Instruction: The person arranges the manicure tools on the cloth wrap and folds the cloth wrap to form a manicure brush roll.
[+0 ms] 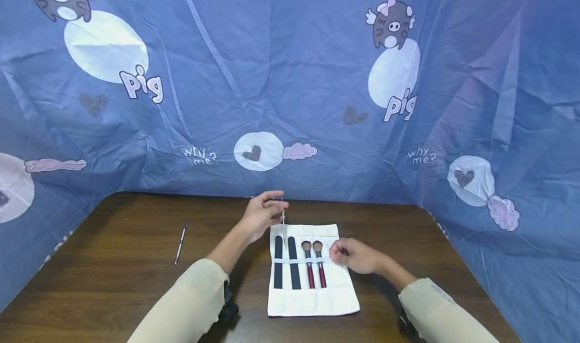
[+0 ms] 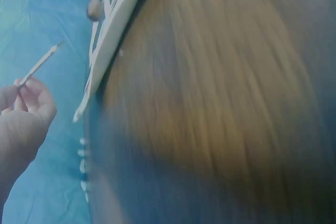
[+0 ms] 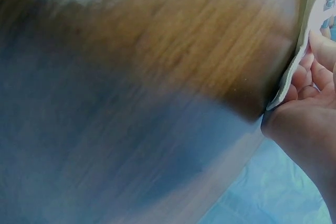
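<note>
My left hand point(image 1: 263, 214) is raised over the top left of a white cloth roll point(image 1: 312, 302). It pinches a thin stick-like makeup tool point(image 1: 283, 222), which hangs upright with its narrow end down; in the left wrist view the tool point(image 2: 39, 65) shows a fine dark tip. A dark line behind those fingers is too small to identify. At the roll's right edge, my right hand point(image 1: 358, 256) rests with loosely curled fingers. An elastic band point(image 1: 299, 261) crosses two black rounded strips point(image 1: 294, 272), like nail files, and two red-handled makeup brushes point(image 1: 321, 272).
Another slim double-ended tool point(image 1: 181, 243) lies on the wooden table point(image 1: 136, 282) to the left. A blue printed cloth point(image 1: 317, 81) hangs behind the table and along its sides. Both wrist views are partly blurred.
</note>
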Tool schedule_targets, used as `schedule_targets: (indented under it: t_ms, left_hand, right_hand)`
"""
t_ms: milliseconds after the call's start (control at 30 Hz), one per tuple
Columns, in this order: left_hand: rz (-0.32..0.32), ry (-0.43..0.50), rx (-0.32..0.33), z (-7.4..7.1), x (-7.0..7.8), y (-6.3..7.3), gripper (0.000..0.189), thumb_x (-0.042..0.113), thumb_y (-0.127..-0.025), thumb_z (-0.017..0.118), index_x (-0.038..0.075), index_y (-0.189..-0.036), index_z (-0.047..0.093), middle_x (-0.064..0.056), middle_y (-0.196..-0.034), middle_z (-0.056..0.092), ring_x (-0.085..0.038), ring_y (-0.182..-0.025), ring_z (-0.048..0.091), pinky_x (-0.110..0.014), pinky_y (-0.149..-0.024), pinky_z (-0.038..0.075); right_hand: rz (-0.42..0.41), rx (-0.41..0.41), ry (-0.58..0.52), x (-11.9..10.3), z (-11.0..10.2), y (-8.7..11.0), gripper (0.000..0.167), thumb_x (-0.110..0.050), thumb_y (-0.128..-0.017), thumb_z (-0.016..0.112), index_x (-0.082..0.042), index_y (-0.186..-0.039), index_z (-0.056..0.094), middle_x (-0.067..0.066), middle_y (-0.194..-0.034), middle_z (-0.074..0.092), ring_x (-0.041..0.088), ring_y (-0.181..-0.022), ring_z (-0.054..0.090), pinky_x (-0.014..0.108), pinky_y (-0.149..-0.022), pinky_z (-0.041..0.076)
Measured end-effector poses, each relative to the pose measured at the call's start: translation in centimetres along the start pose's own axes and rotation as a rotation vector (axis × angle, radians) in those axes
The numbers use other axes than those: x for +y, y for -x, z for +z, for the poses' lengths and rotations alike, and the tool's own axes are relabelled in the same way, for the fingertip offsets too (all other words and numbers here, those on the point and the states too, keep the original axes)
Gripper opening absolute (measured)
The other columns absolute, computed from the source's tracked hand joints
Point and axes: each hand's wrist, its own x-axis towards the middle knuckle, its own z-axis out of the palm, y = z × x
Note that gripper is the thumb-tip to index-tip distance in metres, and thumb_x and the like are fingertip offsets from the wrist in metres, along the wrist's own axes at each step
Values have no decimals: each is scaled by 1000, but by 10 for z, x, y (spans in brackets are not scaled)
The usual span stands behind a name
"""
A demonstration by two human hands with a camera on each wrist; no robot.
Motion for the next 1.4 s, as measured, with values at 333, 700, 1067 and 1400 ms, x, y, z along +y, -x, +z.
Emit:
schedule_targets:
  t_ms: [333, 700, 1067, 1400]
  left_hand:
    - [-7, -17, 62, 33, -14, -10, 39, -10, -98, 58, 0, -136, 58, -18, -108, 72, -14, -86, 68, -30, -75, 58]
    - [3, -90, 29, 62, -21, -10, 40, -11, -96, 60, -1, -134, 58, -18, -105, 72, -15, -84, 68, -34, -77, 60]
    - [30, -200, 75, 89, -34, -10, 36, -10, -96, 60, 1, -130, 61, -26, -111, 69, -25, -92, 71, -32, -76, 61]
    - [46, -303, 97, 102, -44, -8, 38, -14, -92, 60, -2, -127, 62, -22, -100, 72, -32, -86, 72, -27, -66, 59]
  right_hand:
    - [3, -7, 26, -1, -1, -1, 7, -4, -101, 60, -4, -96, 63, 0, -82, 55, 14, -77, 51, 25, -68, 43]
    - [14, -23, 25, -2, -3, -1, 6, -4, -101, 59, -4, -97, 64, 0, -82, 56, 14, -77, 52, 26, -69, 43]
    - [-6, -23, 13, 0, -1, 0, 7, -4, -101, 59, -3, -97, 64, 0, -82, 55, 12, -76, 51, 24, -68, 42]
    - [6, -14, 13, -3, -2, 0, 8, -2, -101, 57, -3, -99, 64, 2, -84, 58, 15, -78, 53, 25, -70, 44]
